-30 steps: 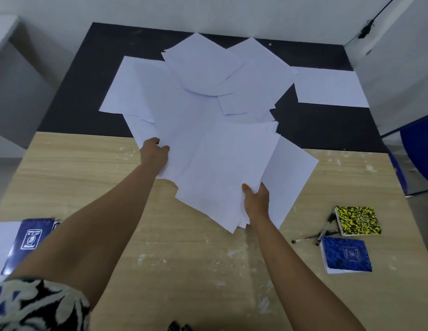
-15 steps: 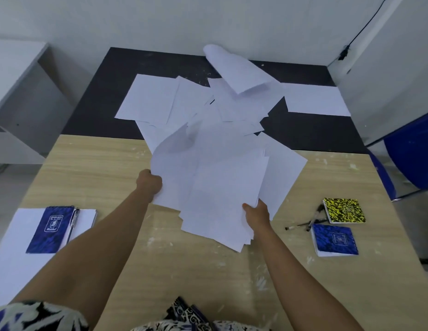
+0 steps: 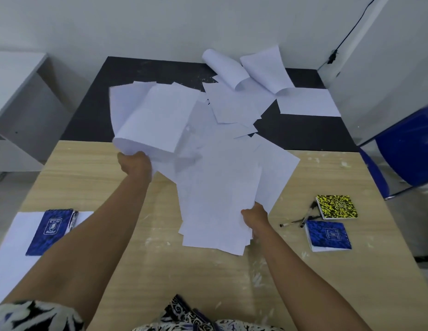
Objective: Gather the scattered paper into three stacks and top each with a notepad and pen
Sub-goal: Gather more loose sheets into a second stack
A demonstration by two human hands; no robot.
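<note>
A big loose heap of white paper sheets [image 3: 222, 187] spans the middle of the table. My left hand [image 3: 135, 164] grips its left edge, where sheets curl upward. My right hand [image 3: 254, 217] grips the near right corner of the heap. More sheets [image 3: 234, 103] lie on the black far part, two of them curled up [image 3: 253, 70]. At the left a paper stack [image 3: 9, 237] carries a blue notepad [image 3: 50, 231] and a pen [image 3: 73, 219]. On the right lie a yellow-black notepad [image 3: 336, 206], a blue notepad [image 3: 327, 235] and two pens [image 3: 301, 219].
The wooden table [image 3: 160, 271] joins a black table surface [image 3: 93, 111] behind it. A single flat sheet [image 3: 308, 102] lies at the back right. A blue chair [image 3: 408, 154] stands to the right, a grey cabinet [image 3: 14, 91] to the left. A cable [image 3: 346, 37] hangs on the wall.
Both hands have dragged the heap of sheets toward me across the table. The sheets at my left hand have lifted and curled, and two far sheets have flipped up.
</note>
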